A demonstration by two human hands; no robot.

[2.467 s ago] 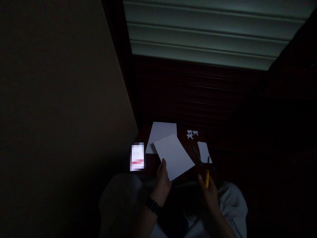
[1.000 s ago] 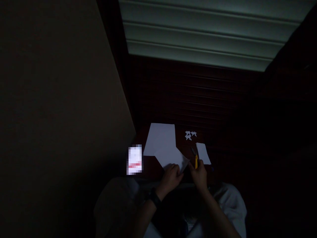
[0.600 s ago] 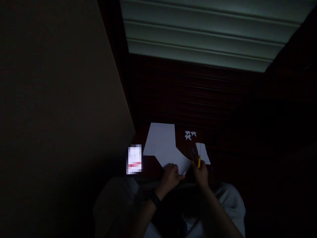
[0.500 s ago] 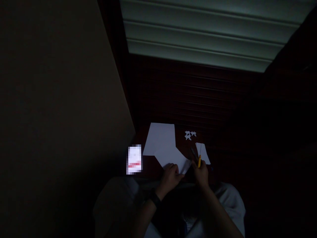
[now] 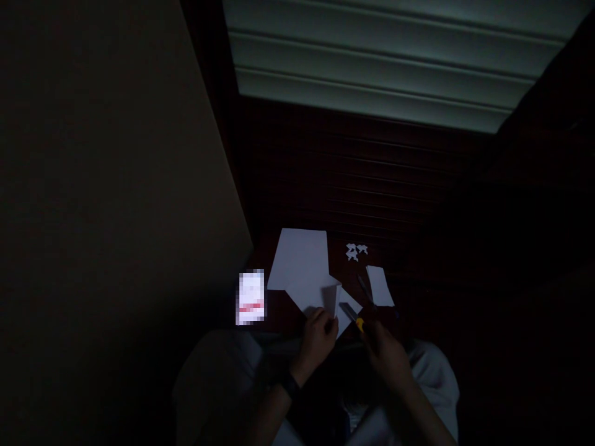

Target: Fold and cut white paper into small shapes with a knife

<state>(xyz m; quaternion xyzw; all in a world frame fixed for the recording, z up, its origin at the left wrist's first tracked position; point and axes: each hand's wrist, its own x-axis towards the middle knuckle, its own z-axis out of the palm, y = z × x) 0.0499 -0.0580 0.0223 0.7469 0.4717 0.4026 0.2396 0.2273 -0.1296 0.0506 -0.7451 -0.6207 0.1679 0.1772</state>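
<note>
My left hand [image 5: 318,337], with a dark band on its wrist, pinches a white sheet of paper [image 5: 304,298] near the front edge of the dark table. Part of that sheet is folded up and stands raised beside my fingers. Closed around a yellow utility knife [image 5: 359,323], my right hand [image 5: 387,354] is just right of the sheet. The knife's blade points up and left, over or against the paper by the raised fold; contact is too dim to tell. Another white sheet [image 5: 302,255] lies behind, partly overlapped by the held one.
Several small jagged white paper pieces [image 5: 352,254] lie at the back right. A narrow white paper piece [image 5: 381,288] is on the right, beside a slim dark tool [image 5: 364,286]. On the left glows a blurred white rectangle [image 5: 251,297] with a red band. A wall [image 5: 139,186] rises at left.
The yellow knife has swung from upright to pointing left, its blade now at the paper. Part of the held sheet has been lifted into a raised fold by my left hand.
</note>
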